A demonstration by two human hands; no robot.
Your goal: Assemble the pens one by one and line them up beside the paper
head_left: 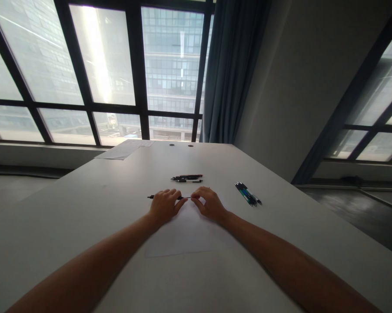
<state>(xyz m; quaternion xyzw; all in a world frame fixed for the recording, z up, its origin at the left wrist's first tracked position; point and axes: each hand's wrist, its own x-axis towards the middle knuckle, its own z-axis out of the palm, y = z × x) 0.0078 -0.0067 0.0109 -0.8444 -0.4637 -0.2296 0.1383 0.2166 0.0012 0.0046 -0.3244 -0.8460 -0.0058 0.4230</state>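
1. I see both hands meeting on one black pen (152, 197), lying flat just beyond the far edge of the sheet of paper (183, 234).
2. Left hand (164, 205) closed over the pen barrel, fingers wrapped; dark tip pokes out to its left.
3. Right hand (208, 202) pinches the thin end, thumb and fingertips together on it.
4. My read: pen is being pulled apart or put together, mid-step; next move needs a straight pull or push along the barrel, steady left grip.
5. Pen: slim, hard plastic, glossy. Paper: thin, matte, flat.
6. Beyond the paper: black pens (187, 178). Right of it: teal pens (248, 194).
7. Table (85, 217) smooth, pale.
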